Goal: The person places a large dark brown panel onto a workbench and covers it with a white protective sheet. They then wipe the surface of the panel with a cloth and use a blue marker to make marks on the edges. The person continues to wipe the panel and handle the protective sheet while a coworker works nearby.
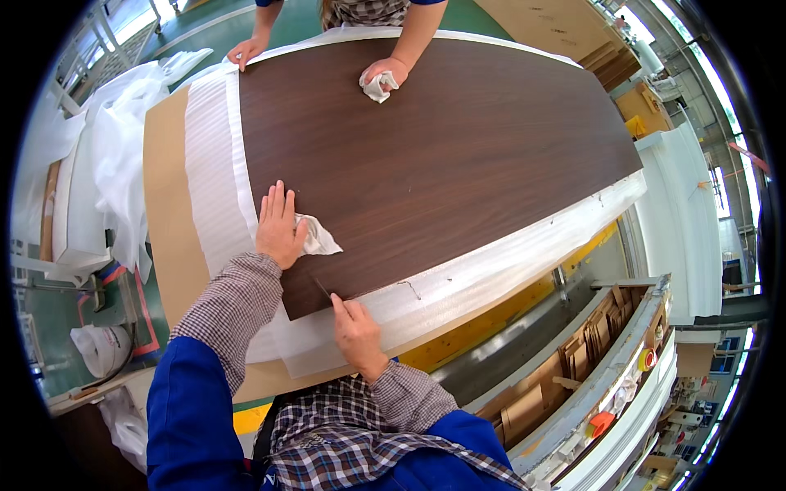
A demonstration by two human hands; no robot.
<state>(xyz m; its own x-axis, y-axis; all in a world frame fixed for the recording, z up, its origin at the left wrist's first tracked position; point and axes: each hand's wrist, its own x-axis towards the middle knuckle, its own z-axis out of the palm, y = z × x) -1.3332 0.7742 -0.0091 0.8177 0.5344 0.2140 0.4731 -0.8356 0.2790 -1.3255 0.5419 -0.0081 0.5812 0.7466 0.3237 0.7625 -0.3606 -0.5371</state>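
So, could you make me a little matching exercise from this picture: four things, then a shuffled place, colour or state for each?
Column one
1. Panel
2. Foam
3. Wearer's left fingers
4. Wearer's right fingers

Column two
A. Gripping a thin tool
B. White, sticking out past the panel's left edge
C. Laid flat, next to a rag
D. Dark brown

Right pairs: 1-D, 2-B, 3-C, 4-A
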